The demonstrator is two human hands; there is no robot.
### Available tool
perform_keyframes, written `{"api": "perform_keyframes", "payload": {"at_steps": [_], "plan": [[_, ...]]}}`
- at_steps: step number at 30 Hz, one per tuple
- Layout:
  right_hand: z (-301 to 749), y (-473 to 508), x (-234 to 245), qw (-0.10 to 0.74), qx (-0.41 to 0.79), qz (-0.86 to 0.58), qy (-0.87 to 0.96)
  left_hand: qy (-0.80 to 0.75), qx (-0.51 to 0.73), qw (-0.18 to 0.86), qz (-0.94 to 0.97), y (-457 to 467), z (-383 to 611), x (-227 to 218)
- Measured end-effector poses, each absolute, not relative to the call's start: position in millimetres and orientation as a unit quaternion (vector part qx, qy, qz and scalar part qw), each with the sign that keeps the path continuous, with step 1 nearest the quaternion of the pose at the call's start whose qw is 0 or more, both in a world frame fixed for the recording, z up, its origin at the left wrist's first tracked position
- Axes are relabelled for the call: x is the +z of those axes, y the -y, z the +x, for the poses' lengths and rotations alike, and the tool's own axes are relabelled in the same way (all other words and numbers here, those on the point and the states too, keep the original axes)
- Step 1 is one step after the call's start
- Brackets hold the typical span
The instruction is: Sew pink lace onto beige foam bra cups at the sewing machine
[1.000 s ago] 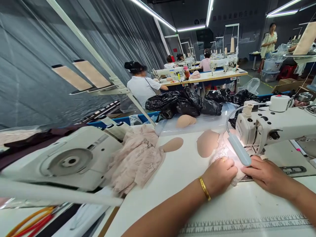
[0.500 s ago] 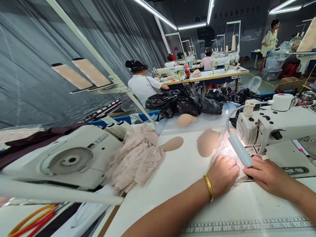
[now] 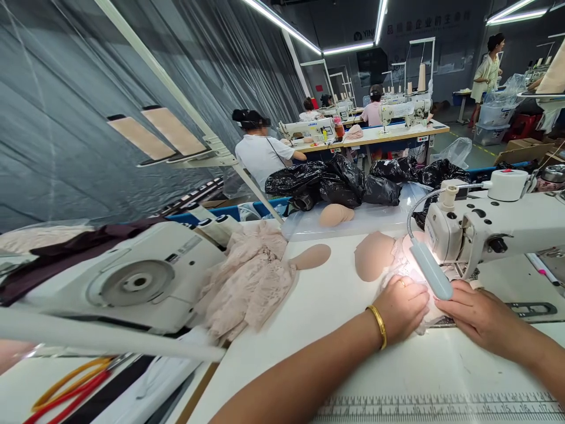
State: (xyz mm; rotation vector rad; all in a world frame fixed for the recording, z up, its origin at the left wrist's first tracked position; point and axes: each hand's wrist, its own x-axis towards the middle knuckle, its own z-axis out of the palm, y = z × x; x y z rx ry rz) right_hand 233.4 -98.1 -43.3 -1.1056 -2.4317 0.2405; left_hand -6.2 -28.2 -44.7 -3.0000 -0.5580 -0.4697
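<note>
My left hand (image 3: 404, 307), with a gold bangle and a ring, presses down with curled fingers on pale lace fabric (image 3: 399, 272) beside the needle of a white sewing machine (image 3: 485, 227). My right hand (image 3: 474, 315) lies on the same fabric under the machine's lamp (image 3: 430, 270), fingers bent and pressing. A beige bra cup (image 3: 373, 255) attached to the fabric lies just behind my left hand.
A heap of pink lace pieces (image 3: 249, 277) and a loose cup (image 3: 313, 256) lie to the left, next to another white machine (image 3: 132, 280). Black plastic bags (image 3: 348, 182) are piled behind the table. Other people sit at sewing tables farther back. A ruler (image 3: 441, 406) runs along the near edge.
Both hands have crept slightly away from me along the fabric toward the machine; the view has shifted a little. Nothing else has moved.
</note>
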Motion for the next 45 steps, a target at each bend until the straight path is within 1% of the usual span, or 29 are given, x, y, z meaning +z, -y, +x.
{"api": "perform_keyframes", "payload": {"at_steps": [7, 17, 22, 27, 32, 35, 38, 40, 43, 45], "plan": [[234, 94, -47, 0.224, 0.102, -0.419, 0.874, 0.146, -0.144, -0.007, -0.979, 5, -2, -43], [236, 94, -53, 0.201, 0.061, -0.454, 0.866, 0.118, -0.162, -0.026, -0.979, -12, 0, -49], [236, 96, -54, 0.196, 0.05, -0.467, 0.861, 0.111, -0.178, -0.058, -0.976, -16, -1, -52], [235, 95, -54, 0.188, 0.056, -0.478, 0.856, 0.13, -0.182, -0.092, -0.97, -20, -1, -49], [235, 93, -56, 0.209, 0.031, -0.476, 0.853, 0.175, -0.161, -0.068, -0.969, -22, 0, -44], [238, 92, -58, 0.223, 0.039, -0.471, 0.853, 0.202, -0.163, -0.058, -0.964, -22, 3, -44], [238, 94, -58, 0.251, 0.079, -0.472, 0.842, 0.232, -0.164, -0.055, -0.957, -19, 5, -43], [232, 97, -53, 0.279, 0.145, -0.505, 0.804, 0.234, -0.164, -0.057, -0.957, -11, 3, -40], [211, 105, -40, 0.335, 0.346, -0.546, 0.685, 0.214, -0.171, -0.078, -0.958, 14, -9, -35], [191, 114, -31, 0.382, 0.471, -0.531, 0.591, 0.2, -0.206, -0.129, -0.949, 33, -25, -32]]}}
